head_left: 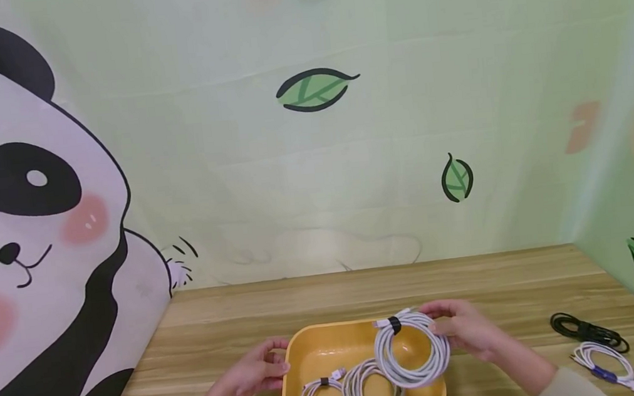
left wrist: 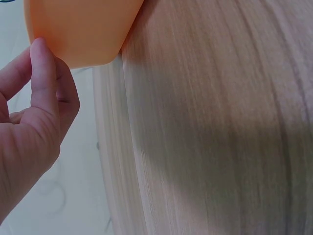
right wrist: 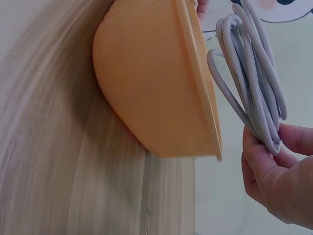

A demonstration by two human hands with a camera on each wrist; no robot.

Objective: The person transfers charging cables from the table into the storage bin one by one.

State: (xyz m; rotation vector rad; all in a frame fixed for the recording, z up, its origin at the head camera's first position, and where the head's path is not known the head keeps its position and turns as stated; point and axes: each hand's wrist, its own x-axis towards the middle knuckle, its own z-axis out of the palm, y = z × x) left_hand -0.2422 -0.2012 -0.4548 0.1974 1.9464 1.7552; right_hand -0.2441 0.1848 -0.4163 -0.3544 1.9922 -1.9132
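Note:
A yellow tray (head_left: pixel 328 330) stands near the table's front edge and holds two coiled white cables (head_left: pixel 318 394) (head_left: pixel 371 389) with black ties. My left hand (head_left: pixel 277 359) rests against the tray's left outer wall, and its fingertips (left wrist: pixel 39 49) touch the orange-yellow wall (left wrist: pixel 78 29). My right hand (head_left: pixel 447 328) pinches a third coiled white cable (head_left: pixel 412 348) with a black tie and holds it tilted over the tray's right side. In the right wrist view the coil (right wrist: pixel 249 73) hangs from my fingers (right wrist: pixel 266 147) just beside the tray's rim (right wrist: pixel 200 83).
A coiled black cable (head_left: pixel 587 329) and a coiled white cable with a purple tie (head_left: pixel 605 362) lie on the wooden table (head_left: pixel 248 317) at the right. A panda and leaf backdrop closes off the back and both sides.

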